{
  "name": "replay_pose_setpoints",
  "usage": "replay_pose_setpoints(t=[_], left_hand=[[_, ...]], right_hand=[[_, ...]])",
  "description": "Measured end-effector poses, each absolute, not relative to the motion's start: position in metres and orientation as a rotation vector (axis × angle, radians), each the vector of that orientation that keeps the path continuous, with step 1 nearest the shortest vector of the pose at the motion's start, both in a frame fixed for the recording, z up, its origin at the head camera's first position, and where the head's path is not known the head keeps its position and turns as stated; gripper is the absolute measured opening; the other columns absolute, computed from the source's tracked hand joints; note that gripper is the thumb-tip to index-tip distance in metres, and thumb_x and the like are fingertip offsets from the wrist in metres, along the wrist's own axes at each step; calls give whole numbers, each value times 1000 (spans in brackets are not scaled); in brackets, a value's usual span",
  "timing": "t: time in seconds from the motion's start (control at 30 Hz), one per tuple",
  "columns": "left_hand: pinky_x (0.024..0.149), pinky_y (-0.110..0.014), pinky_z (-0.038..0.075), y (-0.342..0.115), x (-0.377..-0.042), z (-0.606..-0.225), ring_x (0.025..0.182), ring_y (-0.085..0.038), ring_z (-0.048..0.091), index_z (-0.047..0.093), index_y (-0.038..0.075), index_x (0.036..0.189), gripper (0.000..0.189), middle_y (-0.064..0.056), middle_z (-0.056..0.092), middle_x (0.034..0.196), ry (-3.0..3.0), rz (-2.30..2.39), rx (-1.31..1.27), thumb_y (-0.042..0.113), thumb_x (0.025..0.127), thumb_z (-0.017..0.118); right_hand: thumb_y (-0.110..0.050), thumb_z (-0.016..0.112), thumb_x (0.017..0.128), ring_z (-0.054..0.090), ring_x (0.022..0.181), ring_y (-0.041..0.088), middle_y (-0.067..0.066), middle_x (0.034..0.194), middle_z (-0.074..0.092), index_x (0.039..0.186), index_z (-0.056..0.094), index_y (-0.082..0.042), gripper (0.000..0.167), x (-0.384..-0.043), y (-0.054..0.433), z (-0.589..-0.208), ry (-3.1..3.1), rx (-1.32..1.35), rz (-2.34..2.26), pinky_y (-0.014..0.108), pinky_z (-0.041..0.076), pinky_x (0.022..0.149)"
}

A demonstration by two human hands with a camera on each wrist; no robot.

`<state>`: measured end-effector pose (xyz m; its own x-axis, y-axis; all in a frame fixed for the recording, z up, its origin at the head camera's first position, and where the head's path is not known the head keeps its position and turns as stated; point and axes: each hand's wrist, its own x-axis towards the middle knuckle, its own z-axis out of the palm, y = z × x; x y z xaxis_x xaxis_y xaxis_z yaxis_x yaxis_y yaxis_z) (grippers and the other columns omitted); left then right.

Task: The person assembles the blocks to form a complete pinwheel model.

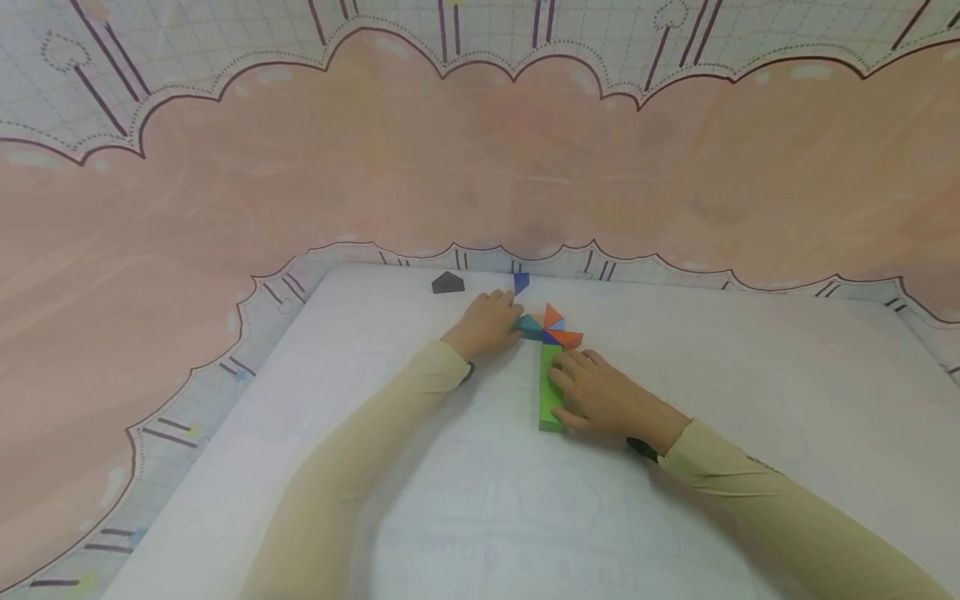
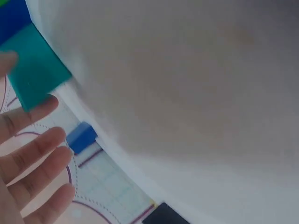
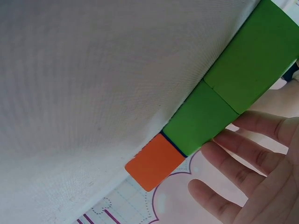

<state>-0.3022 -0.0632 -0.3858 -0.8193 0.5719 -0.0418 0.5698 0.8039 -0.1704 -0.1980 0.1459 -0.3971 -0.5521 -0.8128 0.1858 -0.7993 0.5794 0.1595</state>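
Observation:
In the head view, small blocks form a pinwheel: a teal block, an upper orange block, a lower orange block, light blue and dark blue pieces. Two green blocks run end to end below it like a stem. My left hand is at the teal block's left end; thumb and index finger pinch it in the left wrist view. Along the green blocks lies my right hand, its fairly straight fingers touching their top and right side.
Behind the left hand, a loose blue block sits near the far edge of the white table. Farther left along that edge is a black house-shaped block. A patterned pink sheet lies beyond the table.

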Motion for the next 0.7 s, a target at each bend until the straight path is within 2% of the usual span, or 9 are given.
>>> replay_pose_setpoints(t=[0.17, 0.3, 0.47, 0.7], left_hand=[[92, -41, 45, -75, -311, -378, 105, -25, 52, 54, 9, 123, 47, -10, 55, 117, -3006, 293, -925, 46, 95, 46], [99, -45, 42, -84, -321, -371, 113, -29, 52, 52, 8, 127, 47, -13, 55, 123, -3020, 276, -904, 43, 97, 44], [110, -49, 32, -91, -335, -367, 127, -34, 44, 48, 7, 132, 46, -17, 51, 131, -3027, 252, -919, 38, 97, 45], [112, -49, 29, -89, -357, -371, 132, -35, 40, 43, 7, 137, 48, -18, 47, 138, -2970, 233, -921, 35, 98, 43]], right_hand=[[-41, 54, 89, 54, 107, 28, 12, 112, 55, 108, 54, -4, 41, -199, 147, -400, -2553, 1338, -66, 43, 45, 93], [-40, 53, 89, 54, 106, 28, 11, 112, 55, 108, 54, -4, 40, -200, 148, -403, -2552, 1335, -57, 43, 44, 94], [-41, 53, 89, 54, 107, 29, 13, 113, 55, 109, 54, -4, 42, -200, 148, -404, -2552, 1335, -61, 44, 43, 95], [-41, 54, 89, 53, 109, 29, 13, 115, 55, 112, 53, -3, 44, -199, 148, -403, -2551, 1335, -63, 44, 43, 95]])
